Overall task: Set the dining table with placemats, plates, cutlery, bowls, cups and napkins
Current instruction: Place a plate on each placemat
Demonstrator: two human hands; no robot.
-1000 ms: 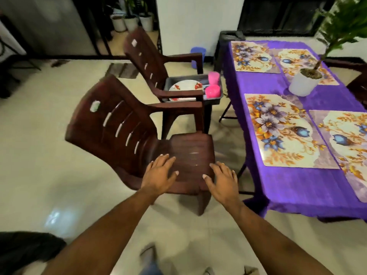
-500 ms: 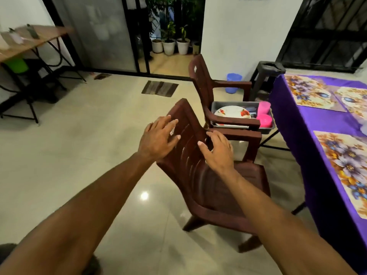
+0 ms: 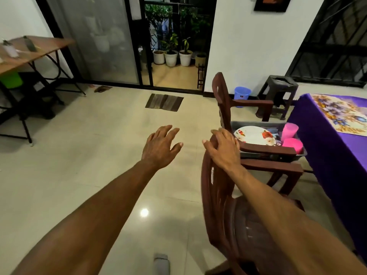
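Observation:
My left hand (image 3: 160, 145) hovers open over the bare floor with its fingers spread and holds nothing. Over the top of the near brown plastic chair's (image 3: 216, 197) backrest lies my right hand (image 3: 223, 150), fingers fairly straight. On the seat of the far brown chair (image 3: 222, 100) sits a grey tub (image 3: 258, 124). It holds a floral plate (image 3: 254, 134) and two pink cups (image 3: 290, 129), one upright and one on its side. The dining table (image 3: 321, 155), under a purple cloth, runs along the right edge with a floral placemat (image 3: 343, 114) on it.
A black stool (image 3: 280, 90) and a blue bin (image 3: 241, 94) stand by the far wall. A striped doormat (image 3: 164, 102) lies before the open sliding door, with potted plants (image 3: 170, 56) beyond. A wooden desk (image 3: 29, 50) stands at the left.
The view has swung left and up, away from the table. My left hand came off the near chair into the air. My right hand moved from the seat up to the backrest's top.

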